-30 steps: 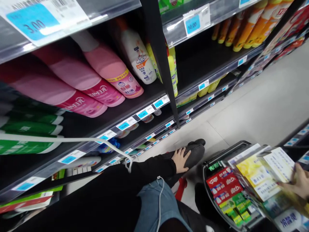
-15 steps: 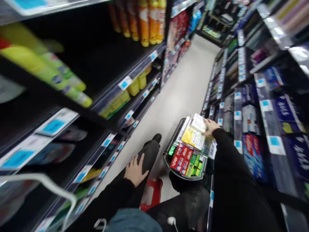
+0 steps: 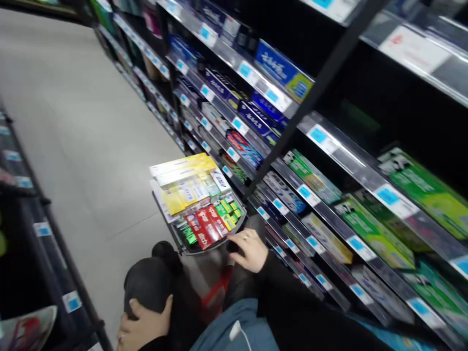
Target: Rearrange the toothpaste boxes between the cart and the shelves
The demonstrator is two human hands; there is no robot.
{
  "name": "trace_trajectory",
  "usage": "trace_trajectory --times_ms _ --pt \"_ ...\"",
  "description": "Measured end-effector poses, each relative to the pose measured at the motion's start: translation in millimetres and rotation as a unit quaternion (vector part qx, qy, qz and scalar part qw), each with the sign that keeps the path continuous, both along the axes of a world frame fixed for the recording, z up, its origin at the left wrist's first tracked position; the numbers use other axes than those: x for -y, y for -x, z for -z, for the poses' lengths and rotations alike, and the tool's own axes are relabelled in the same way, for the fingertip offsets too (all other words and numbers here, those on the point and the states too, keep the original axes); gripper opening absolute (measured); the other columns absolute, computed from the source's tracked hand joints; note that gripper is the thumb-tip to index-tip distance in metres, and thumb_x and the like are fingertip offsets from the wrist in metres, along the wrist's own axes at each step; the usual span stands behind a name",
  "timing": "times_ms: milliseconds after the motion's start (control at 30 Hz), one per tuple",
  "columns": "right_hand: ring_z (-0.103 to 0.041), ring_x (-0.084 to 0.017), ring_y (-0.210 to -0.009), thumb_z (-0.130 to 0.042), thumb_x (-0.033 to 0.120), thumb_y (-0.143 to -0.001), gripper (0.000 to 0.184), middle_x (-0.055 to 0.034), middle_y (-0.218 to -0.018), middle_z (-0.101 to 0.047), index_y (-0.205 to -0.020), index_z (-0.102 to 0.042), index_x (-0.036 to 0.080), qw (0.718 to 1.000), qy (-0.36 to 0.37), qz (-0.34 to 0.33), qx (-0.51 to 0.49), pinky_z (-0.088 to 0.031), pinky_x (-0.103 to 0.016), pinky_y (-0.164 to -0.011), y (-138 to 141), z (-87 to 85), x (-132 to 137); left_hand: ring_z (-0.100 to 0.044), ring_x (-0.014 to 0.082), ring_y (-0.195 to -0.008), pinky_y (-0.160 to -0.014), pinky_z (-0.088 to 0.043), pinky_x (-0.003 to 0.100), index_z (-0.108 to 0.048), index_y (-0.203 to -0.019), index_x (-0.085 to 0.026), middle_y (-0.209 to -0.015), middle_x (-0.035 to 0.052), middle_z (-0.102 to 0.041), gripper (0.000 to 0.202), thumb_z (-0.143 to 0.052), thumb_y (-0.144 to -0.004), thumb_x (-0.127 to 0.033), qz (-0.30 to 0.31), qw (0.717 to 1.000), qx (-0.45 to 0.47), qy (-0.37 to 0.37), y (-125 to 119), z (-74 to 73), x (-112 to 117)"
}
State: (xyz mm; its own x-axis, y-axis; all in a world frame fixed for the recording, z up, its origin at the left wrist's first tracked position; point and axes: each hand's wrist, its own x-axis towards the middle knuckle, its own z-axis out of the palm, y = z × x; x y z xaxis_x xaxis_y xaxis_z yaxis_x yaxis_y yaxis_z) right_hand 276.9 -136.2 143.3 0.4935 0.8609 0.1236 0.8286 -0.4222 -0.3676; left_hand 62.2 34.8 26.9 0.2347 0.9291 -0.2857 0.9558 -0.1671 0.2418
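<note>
My left hand (image 3: 144,324) rests on my left knee (image 3: 148,282), fingers spread over the dark trousers. My right hand (image 3: 250,249) lies by my right knee, its fingertips at the near rim of a shopping basket (image 3: 204,252) and its thumb apart. I cannot tell whether those fingertips touch the rim. Packed boxes fill the basket: red boxes (image 3: 206,226) at the front, small green-and-yellow boxes (image 3: 228,212) beside them, and yellow-and-white boxes (image 3: 185,192) behind. A long yellow-and-white box (image 3: 183,165) lies on top at the far end.
Shelves with price tags (image 3: 309,194) run along the right, holding toothpaste boxes (image 3: 252,117) and green boxes (image 3: 424,185). Another shelf (image 3: 47,229) edges the left side. Grey aisle floor (image 3: 80,136) stretches ahead. Something red (image 3: 217,290) shows beneath me between my legs.
My view has swung right toward the shelves. My right hand has left the white box at the basket's far end and come back to the near rim. My left hand stays on the knee.
</note>
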Motion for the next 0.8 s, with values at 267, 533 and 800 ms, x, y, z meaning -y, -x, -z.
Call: trace_trajectory --times_ms 267,533,800 --pt "-0.06 -0.021 -0.086 -0.051 0.025 -0.091 0.02 -0.0101 -0.093 -0.069 -0.101 -0.066 0.016 0.836 -0.14 0.373 0.378 -0.047 -0.037 -0.083 4 -122.3 219 -0.043 0.047 -0.129 -0.101 -0.041 0.057 -0.024 -0.152 -0.011 -0.146 0.0268 -0.038 0.097 -0.046 -0.074 -0.064 0.023 0.999 -0.026 0.026 -12 19.2 -1" --pt "-0.052 -0.033 -0.107 -0.054 0.046 -0.087 0.048 -0.0198 -0.108 -0.059 -0.116 -0.061 0.009 0.668 -0.183 0.534 0.484 -0.04 -0.048 -0.097 -19 -237.1 306 -0.04 0.0409 -0.135 -0.102 -0.039 0.058 -0.038 -0.148 -0.017 -0.151 0.0205 -0.035 0.069 -0.026 -0.09 -0.051 0.145 0.982 -0.045 -0.112 -9 28.1 -1" --pt "-0.058 -0.027 -0.093 -0.068 0.054 -0.08 0.058 -0.0212 -0.116 -0.054 -0.121 -0.063 0.013 0.759 -0.059 0.58 0.291 -0.042 -0.039 -0.078 -57 -278.6 310 -0.019 0.0433 -0.146 -0.104 -0.032 0.061 -0.037 -0.149 -0.035 -0.162 0.0111 -0.018 0.06 -0.045 -0.09 -0.046 0.268 0.926 -0.212 -0.16 -13 20.9 -18"
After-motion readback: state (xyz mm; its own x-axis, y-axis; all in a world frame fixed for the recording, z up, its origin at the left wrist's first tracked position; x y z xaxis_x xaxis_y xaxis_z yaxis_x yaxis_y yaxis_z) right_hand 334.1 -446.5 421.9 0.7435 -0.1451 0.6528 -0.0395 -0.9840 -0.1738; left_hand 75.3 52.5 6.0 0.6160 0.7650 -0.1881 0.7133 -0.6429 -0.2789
